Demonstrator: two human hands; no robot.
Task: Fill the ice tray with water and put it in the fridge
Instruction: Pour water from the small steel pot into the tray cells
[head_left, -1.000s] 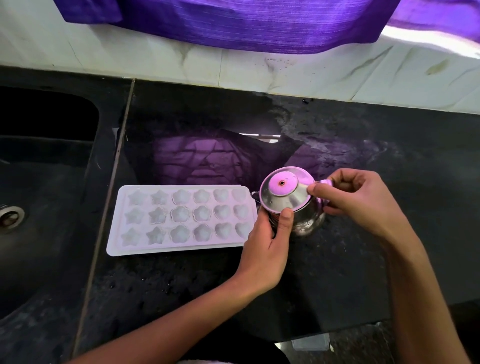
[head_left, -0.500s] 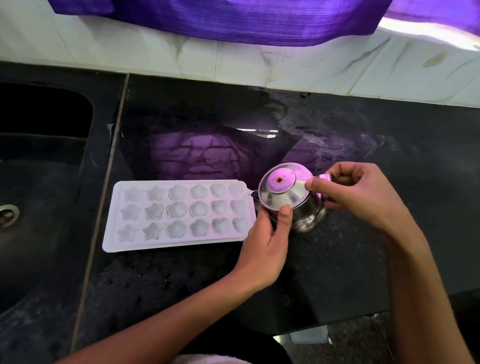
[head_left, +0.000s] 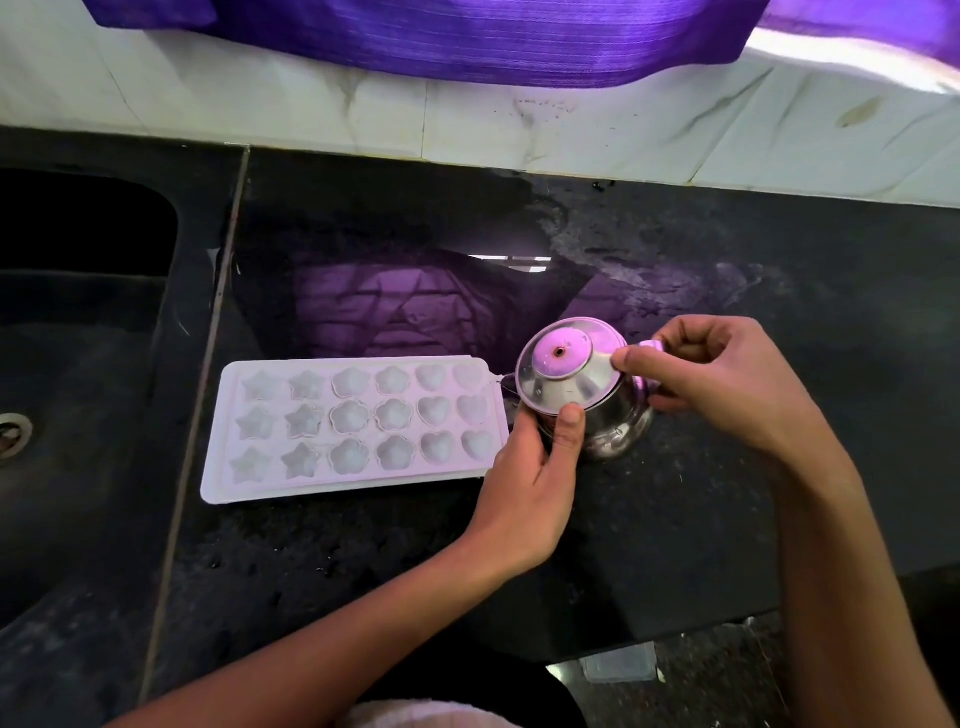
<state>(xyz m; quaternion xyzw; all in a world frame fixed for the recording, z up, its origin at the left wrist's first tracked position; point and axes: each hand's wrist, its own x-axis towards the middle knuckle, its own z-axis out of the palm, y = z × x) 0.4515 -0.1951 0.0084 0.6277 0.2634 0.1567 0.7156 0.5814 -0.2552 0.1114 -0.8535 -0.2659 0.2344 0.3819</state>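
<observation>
**A:** What are your hands doing now?

**B:** Close to you, your left hand (head_left: 530, 478) holds the side of the little steel kettle (head_left: 597, 415). Its fingers (head_left: 569, 431) curl round the belly, and the thumb sits just under the lid (head_left: 569, 371). Your right hand (head_left: 727, 384) grips the handle, with the thumb pressed on the lid's edge.

**A:** Did anything change in the last second?

**B:** Almost nothing. Both hands stayed where they were, the kettle still stands on the black table (head_left: 727, 519), and the lid is still on. So I think you are only getting ready, and no water is going out yet.

**A:** Where is the ice tray?

**B:** The ice tray (head_left: 358, 426) lies flat on the table, just to the left of the kettle, by the spout. I cannot tell if its star, flower and heart cups have water in them. Farther left is the dark sink (head_left: 78, 364). At the back, a purple cloth (head_left: 467, 36) hangs over the white wall.
</observation>
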